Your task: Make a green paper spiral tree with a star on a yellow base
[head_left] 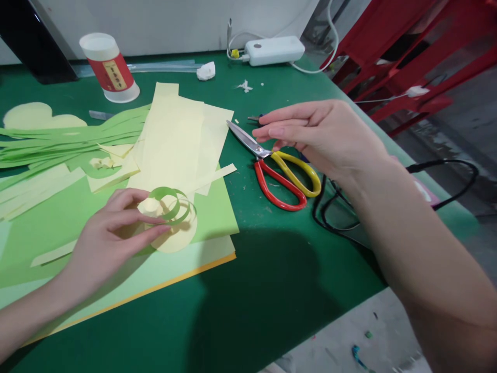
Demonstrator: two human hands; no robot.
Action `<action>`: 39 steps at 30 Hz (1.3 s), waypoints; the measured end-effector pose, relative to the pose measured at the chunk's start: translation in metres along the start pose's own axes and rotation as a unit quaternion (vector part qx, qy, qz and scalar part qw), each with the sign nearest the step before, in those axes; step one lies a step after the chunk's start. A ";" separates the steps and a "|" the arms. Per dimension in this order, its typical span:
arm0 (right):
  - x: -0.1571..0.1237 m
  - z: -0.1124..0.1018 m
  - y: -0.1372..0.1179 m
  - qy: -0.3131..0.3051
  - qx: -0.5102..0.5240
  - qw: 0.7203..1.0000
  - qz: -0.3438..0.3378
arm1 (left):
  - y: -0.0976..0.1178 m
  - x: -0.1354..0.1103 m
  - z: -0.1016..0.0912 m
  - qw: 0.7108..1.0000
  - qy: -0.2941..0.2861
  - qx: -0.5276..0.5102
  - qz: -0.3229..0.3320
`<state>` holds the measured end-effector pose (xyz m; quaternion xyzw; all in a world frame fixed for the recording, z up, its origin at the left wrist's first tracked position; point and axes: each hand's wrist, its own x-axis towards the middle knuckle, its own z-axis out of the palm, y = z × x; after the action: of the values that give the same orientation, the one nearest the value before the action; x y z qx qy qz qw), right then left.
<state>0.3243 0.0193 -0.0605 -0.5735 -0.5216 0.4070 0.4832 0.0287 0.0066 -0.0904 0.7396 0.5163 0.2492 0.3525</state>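
My left hand [112, 228] pinches a small pale-yellow paper piece with a curled green paper strip [171, 192] looping from it. Just beneath it, a round pale-yellow paper disc [180, 235] lies on the sheets. My right hand [306, 127] hovers above the table, its fingers stretched out and loosely together, with nothing visible held. Below it lie scissors [267, 155] with one red and one yellow handle, blades pointing to the upper left. A dark tool's metal tip [253, 119] shows beyond the fingertips; the rest is mostly hidden by the hand.
Stacked green paper [217, 223], cream sheets [174, 140] and fringed green strips [70, 145] cover the left. Behind stand a red-and-white paper cup [112, 75] and a white power strip [275, 50]. A black cable [330, 225] lies right; red chairs [388, 46] stand beyond the table edge.
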 end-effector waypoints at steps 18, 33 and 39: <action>-0.002 0.008 0.001 0.037 -0.050 0.998 0.031 | 0.000 0.000 0.001 1.000 0.005 -0.005 0.011; -0.003 0.013 0.001 0.053 -0.111 0.992 -0.032 | 0.003 -0.001 -0.002 1.000 -0.009 -0.004 -0.010; -0.004 0.017 0.003 0.074 -0.092 0.993 -0.025 | 0.001 -0.001 -0.002 1.000 -0.006 0.001 -0.009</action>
<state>0.3082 0.0176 -0.0665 -0.6309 -0.5336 0.3020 0.4755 0.0279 0.0061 -0.0880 0.7367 0.5215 0.2407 0.3569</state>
